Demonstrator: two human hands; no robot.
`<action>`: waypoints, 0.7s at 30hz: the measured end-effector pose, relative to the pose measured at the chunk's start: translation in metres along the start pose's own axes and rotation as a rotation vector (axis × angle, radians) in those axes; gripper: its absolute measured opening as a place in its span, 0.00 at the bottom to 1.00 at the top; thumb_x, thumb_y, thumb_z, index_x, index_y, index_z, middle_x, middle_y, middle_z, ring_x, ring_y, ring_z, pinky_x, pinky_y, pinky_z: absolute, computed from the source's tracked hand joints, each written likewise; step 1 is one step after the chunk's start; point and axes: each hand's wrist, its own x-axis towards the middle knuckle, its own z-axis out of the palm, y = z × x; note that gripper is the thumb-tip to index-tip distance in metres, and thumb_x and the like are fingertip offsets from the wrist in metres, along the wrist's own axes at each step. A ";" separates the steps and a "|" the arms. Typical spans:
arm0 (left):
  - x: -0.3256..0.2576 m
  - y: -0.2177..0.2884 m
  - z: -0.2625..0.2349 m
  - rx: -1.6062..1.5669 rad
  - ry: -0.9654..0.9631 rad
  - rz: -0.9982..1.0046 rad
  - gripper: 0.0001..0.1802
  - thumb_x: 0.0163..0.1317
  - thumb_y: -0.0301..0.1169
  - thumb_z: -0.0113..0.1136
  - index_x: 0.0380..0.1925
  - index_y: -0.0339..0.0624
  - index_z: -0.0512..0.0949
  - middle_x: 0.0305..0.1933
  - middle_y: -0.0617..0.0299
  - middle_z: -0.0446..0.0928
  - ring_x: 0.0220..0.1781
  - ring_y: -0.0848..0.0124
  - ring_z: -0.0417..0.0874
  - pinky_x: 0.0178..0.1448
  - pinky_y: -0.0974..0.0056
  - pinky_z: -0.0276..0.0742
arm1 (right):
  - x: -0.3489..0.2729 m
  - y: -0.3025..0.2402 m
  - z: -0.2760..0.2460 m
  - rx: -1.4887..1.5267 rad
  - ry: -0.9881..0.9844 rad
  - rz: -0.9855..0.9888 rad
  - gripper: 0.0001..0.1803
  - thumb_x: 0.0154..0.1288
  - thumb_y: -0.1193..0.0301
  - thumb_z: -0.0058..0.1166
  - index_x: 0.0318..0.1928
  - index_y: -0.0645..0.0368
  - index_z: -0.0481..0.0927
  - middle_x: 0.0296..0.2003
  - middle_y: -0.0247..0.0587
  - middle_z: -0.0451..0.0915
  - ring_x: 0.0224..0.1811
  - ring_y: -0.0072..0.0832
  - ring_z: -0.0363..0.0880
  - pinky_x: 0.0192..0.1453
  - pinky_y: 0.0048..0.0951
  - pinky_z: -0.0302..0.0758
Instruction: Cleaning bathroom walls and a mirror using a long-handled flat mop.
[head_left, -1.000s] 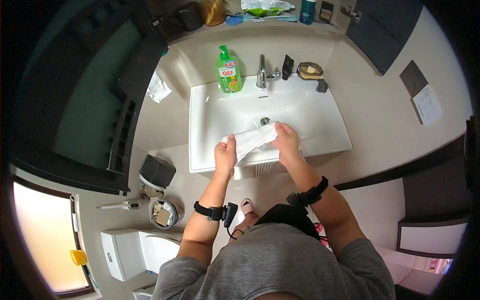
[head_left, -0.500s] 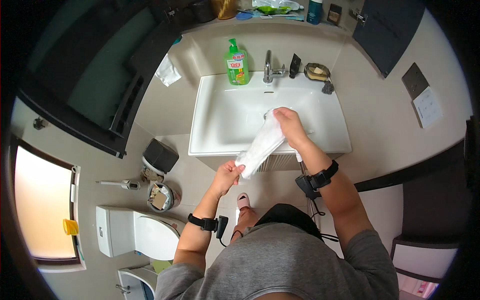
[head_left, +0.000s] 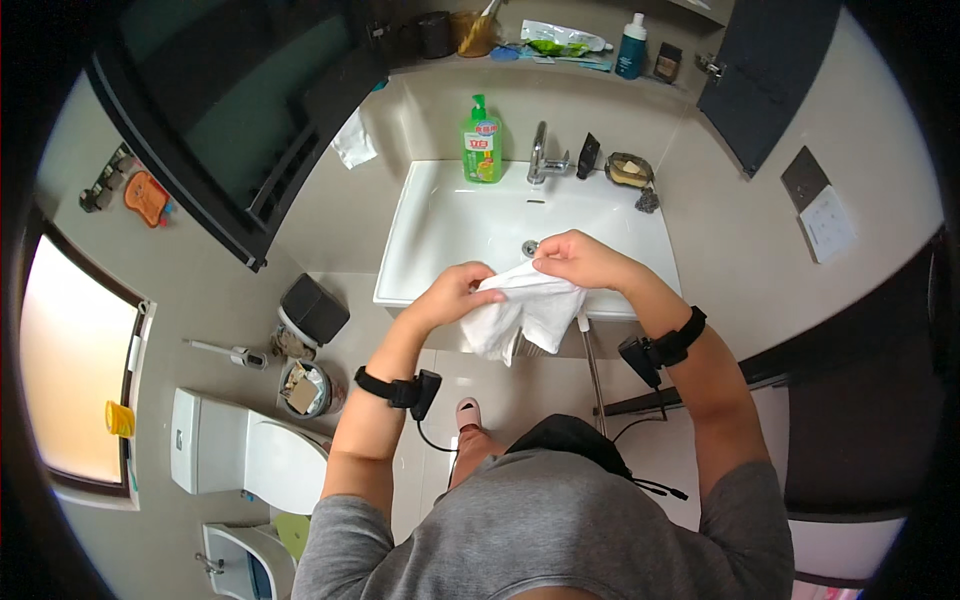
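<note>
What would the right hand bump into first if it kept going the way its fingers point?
The right hand points left toward the left hand, both gripping the white cloth. Going straight on, it would probably meet the cloth bunched between them first, then the left hand, though depth is hard to judge.

My left hand covers one end of the crumpled white cloth; the cloth hides the white sink's front rim. Shelf items are too small to tell.

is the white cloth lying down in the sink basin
No, both the left hand and the right hand hold the white cloth up at the front edge of the sink.
</note>
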 end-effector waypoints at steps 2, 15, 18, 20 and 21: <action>-0.012 -0.003 -0.002 -0.141 0.005 -0.007 0.11 0.50 0.32 0.62 0.29 0.37 0.73 0.22 0.72 0.68 0.25 0.81 0.66 0.30 0.75 0.65 | -0.009 0.006 -0.006 -0.043 0.070 0.049 0.10 0.57 0.67 0.50 0.31 0.61 0.76 0.23 0.31 0.74 0.27 0.16 0.67 0.32 0.20 0.66; -0.040 0.014 -0.005 -0.211 -0.036 -0.098 0.12 0.54 0.26 0.56 0.22 0.45 0.61 0.21 0.76 0.57 0.24 0.85 0.55 0.25 0.77 0.53 | -0.004 0.035 0.021 -0.255 0.266 -0.346 0.09 0.57 0.68 0.51 0.28 0.61 0.73 0.24 0.32 0.72 0.29 0.19 0.67 0.36 0.23 0.66; -0.047 0.021 -0.007 -0.124 -0.069 -0.088 0.13 0.54 0.27 0.57 0.21 0.45 0.61 0.21 0.76 0.57 0.24 0.85 0.56 0.25 0.78 0.54 | -0.008 0.023 0.024 -0.063 0.182 -0.196 0.09 0.57 0.68 0.51 0.28 0.61 0.74 0.24 0.33 0.73 0.29 0.20 0.68 0.37 0.24 0.67; -0.049 0.016 -0.010 -0.142 -0.037 -0.071 0.11 0.56 0.30 0.56 0.20 0.44 0.65 0.20 0.77 0.59 0.23 0.85 0.57 0.25 0.78 0.55 | -0.009 0.021 0.028 0.053 0.151 -0.140 0.09 0.57 0.68 0.51 0.27 0.61 0.74 0.24 0.33 0.74 0.29 0.20 0.68 0.38 0.24 0.67; -0.051 0.014 -0.011 -0.141 -0.039 -0.072 0.11 0.56 0.30 0.56 0.20 0.44 0.65 0.20 0.77 0.59 0.23 0.85 0.57 0.25 0.78 0.55 | -0.010 0.021 0.032 0.022 0.132 -0.173 0.09 0.56 0.67 0.52 0.27 0.61 0.74 0.23 0.32 0.73 0.29 0.20 0.68 0.37 0.24 0.67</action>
